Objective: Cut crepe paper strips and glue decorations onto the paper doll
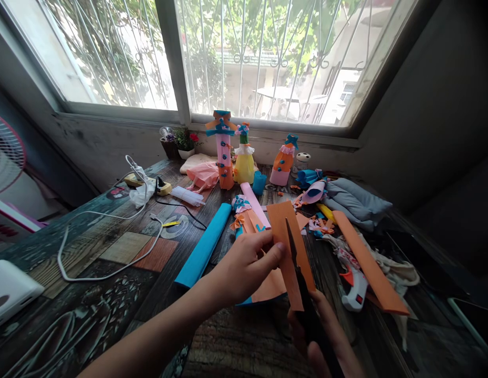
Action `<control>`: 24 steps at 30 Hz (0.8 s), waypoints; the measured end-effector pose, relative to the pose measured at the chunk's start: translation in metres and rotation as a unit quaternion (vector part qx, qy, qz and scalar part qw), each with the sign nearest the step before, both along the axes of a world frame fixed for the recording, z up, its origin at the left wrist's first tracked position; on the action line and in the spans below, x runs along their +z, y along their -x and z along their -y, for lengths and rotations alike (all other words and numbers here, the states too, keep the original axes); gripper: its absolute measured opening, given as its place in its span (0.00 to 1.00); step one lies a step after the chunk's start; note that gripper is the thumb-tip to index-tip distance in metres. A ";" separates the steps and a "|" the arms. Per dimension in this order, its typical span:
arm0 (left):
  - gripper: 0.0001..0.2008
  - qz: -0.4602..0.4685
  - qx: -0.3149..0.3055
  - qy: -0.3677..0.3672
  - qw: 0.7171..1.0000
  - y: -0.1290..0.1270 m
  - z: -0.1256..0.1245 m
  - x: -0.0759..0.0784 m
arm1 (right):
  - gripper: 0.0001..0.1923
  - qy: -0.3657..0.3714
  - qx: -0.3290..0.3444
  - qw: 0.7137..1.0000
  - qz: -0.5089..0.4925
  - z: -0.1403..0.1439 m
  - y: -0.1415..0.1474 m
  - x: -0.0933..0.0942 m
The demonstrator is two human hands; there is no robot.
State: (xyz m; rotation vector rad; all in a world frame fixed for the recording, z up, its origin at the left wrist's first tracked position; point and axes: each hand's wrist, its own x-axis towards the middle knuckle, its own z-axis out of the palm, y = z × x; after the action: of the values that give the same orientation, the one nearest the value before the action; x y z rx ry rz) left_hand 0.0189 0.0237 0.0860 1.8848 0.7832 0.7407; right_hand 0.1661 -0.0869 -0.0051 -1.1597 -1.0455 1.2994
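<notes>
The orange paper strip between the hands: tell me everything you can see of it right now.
The orange paper strip is a long, narrow, flat piece of what looks like craft paper or thin foam, plain orange, held up tilted above the table. The left hand pinches its left edge between thumb and fingers. The black scissors in the right hand run lengthwise up its middle, the blades on the sheet. Its lower end is hidden behind the right hand.

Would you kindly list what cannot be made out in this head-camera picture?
- Right hand: the bottom edge cuts it off; black scissors hide its grip.
- Orange paper strip: the scissors hide part of it; the left hand pinches its edge.
- White box: cut off by the left edge.
</notes>
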 end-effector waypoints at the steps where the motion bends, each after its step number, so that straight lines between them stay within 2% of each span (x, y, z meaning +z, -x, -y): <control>1: 0.12 -0.002 0.000 -0.001 1.000 0.000 0.000 -0.001 | 0.35 0.002 -0.010 1.000 -0.005 0.000 0.002 -0.002; 6: 0.14 0.012 0.017 -0.015 1.000 0.001 -0.003 -0.004 | 0.30 0.013 -0.077 0.995 -0.055 0.004 0.010 -0.003; 14: 0.15 0.014 0.016 -0.010 1.000 0.001 -0.004 -0.006 | 0.29 0.037 -0.059 0.996 -0.052 0.004 0.005 0.011; 24: 0.15 0.015 0.015 -0.020 1.000 0.002 -0.004 -0.005 | 0.29 0.031 -0.081 0.995 -0.049 0.002 0.006 0.004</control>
State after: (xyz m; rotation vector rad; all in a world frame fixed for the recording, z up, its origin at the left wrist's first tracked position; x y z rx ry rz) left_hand 0.0173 0.0276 0.0814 1.8973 0.7852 0.8076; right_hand 0.1598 -0.0890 -0.0007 -1.1885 -0.8271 1.2543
